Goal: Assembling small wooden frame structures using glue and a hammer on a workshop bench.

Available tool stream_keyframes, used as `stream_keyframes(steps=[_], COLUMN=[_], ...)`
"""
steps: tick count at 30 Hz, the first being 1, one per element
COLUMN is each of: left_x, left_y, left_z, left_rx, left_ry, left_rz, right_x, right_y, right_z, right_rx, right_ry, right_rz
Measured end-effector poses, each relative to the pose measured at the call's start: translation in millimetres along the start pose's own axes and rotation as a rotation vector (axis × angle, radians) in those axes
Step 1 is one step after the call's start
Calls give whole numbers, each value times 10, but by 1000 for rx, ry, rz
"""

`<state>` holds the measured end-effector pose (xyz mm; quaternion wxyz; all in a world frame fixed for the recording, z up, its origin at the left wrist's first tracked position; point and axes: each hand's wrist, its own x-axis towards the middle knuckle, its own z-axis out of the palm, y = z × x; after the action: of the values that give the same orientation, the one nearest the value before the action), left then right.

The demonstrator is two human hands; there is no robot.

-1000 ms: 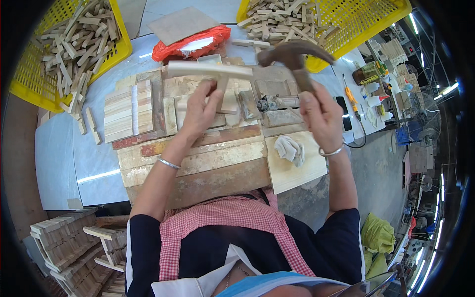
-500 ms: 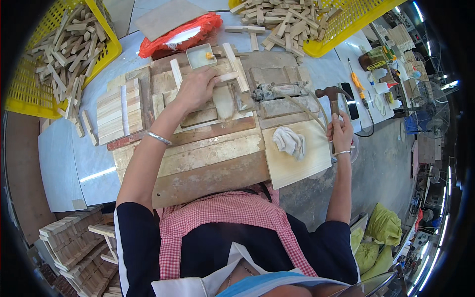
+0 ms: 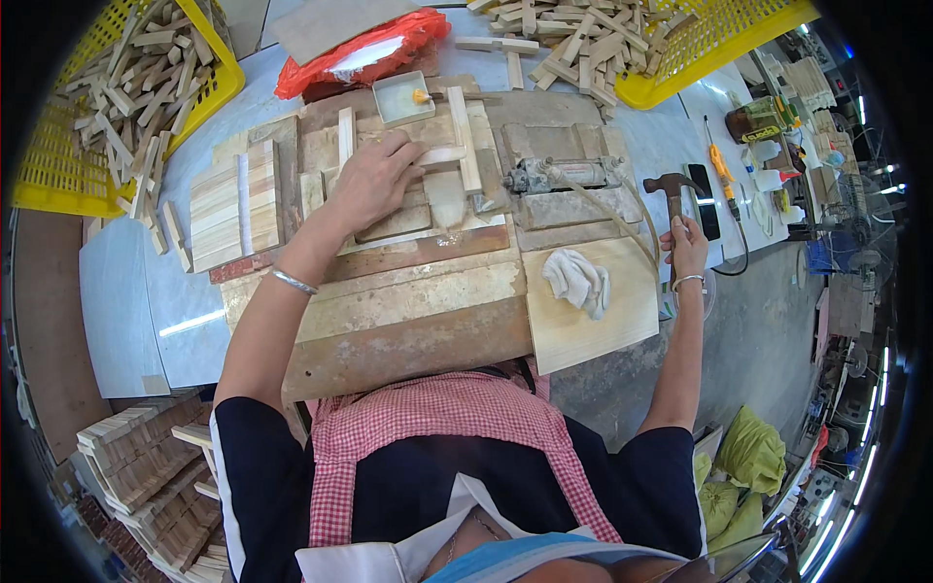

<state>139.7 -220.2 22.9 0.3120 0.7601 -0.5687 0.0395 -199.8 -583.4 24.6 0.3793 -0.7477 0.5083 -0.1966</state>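
My left hand (image 3: 377, 180) rests over a wooden jig (image 3: 394, 219), its fingers closed around a short wooden crosspiece (image 3: 442, 155). The right end of that crosspiece meets a longer pale wooden strip (image 3: 465, 141). Another strip (image 3: 346, 136) stands on the left of the hand; whether the crosspiece reaches it is hidden by my fingers. My right hand (image 3: 687, 251) grips the handle of a claw hammer (image 3: 671, 185) beyond the board's right edge, its head raised away from the wood. Just behind the jig sits a small square dish (image 3: 403, 100) with a yellow-tipped tool in it.
Yellow crates (image 3: 228, 83) with loose wooden sticks (image 3: 146, 78) stand at the far left and far right. A pneumatic cylinder with hose (image 3: 569, 175) lies right of the jig. Nearby are a white cloth (image 3: 576, 282), a phone (image 3: 704, 202), an orange-handled tool (image 3: 720, 170) and a red plastic bag (image 3: 389, 49).
The view has shifted slightly. My left hand has slid a little to the left along the crosspiece, and the hammer stays in my right hand at nearly the same place.
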Motion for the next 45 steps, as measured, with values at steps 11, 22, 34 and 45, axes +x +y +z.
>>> stream_keyframes(steps=[11, 22, 34, 45], left_x=[-499, -666, -659, -825], left_y=[468, 724, 728, 706], left_z=[-169, -88, -69, 48], left_rx=[127, 274, 272, 313], left_ry=[-82, -4, 17, 24], left_rz=[-164, -137, -149, -201], right_x=[282, 79, -1175, -1646], right_y=[221, 19, -1657, -2379], right_z=[84, 183, 1818, 2284], right_rx=[-50, -814, -536, -322], right_ry=[82, 236, -276, -550], right_rz=[40, -459, -1291, -1225])
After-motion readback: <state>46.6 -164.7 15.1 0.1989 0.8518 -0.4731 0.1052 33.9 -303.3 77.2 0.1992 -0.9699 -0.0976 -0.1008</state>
